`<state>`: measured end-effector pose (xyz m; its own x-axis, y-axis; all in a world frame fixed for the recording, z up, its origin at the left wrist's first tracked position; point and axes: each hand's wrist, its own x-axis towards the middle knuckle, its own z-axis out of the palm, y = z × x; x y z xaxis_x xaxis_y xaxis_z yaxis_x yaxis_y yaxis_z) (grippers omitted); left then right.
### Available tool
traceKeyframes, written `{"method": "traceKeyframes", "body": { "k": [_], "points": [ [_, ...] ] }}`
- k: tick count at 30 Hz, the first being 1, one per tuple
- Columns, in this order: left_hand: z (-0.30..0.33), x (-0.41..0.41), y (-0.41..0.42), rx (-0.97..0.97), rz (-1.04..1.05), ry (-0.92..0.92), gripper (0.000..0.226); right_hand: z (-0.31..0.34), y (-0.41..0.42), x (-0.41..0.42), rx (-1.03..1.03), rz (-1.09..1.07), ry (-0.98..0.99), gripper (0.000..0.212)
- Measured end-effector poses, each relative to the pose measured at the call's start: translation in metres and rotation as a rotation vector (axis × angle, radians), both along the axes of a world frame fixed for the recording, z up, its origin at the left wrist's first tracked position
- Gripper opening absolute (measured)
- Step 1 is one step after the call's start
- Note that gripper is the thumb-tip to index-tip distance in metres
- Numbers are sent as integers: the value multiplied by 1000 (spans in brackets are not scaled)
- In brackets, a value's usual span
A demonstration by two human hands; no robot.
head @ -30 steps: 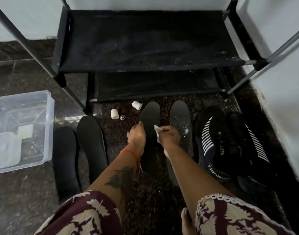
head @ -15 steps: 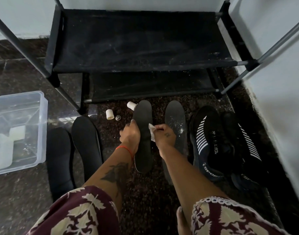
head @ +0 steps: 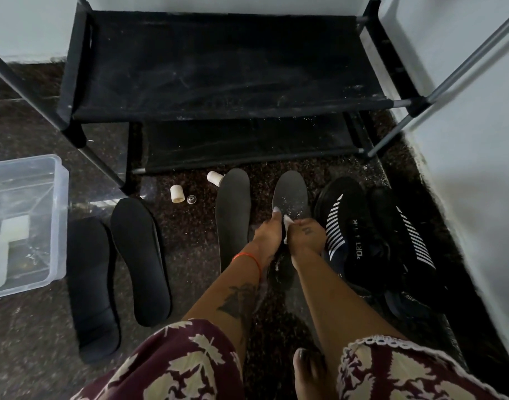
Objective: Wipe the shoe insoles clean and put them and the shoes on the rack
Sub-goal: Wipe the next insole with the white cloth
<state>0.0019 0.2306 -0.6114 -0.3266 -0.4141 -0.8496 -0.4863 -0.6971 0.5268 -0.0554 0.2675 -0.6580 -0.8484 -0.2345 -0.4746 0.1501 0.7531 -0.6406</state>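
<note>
Four dark insoles lie on the floor in front of the black rack [head: 218, 67]. Two lie at the left [head: 91, 284] [head: 140, 258], one in the middle [head: 233, 215], and a speckled, dusty insole [head: 290, 192] to its right. My left hand [head: 267, 235] grips the dusty insole's left edge, thumb up. My right hand [head: 306, 236] pinches a small white wipe [head: 287, 225] against that insole. Two black shoes, one with white stripes [head: 345, 226] and one beside it [head: 403, 243], stand to the right.
A clear plastic bin [head: 57, 215] with white items sits on the floor at the left. Two white caps [head: 176, 193] [head: 215, 178] and a tiny clear cap [head: 191, 199] lie near the rack's lower shelf [head: 247, 140]. A white wall runs along the right.
Both hands have shifted right, from the middle insole onto the dusty right insole. The wipe is still in my right hand.
</note>
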Motion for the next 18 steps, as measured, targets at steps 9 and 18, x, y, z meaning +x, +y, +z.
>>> {"method": "traceKeyframes", "body": {
  "k": [9, 18],
  "points": [
    [18, 12, -8, 44, 57, 11, 62, 20, 6, 2, 50, -49, -85, 32],
    [95, 26, -11, -39, 43, 80, 55, 136, 12, -1, -9, -41, -84, 24]
  ]
}}
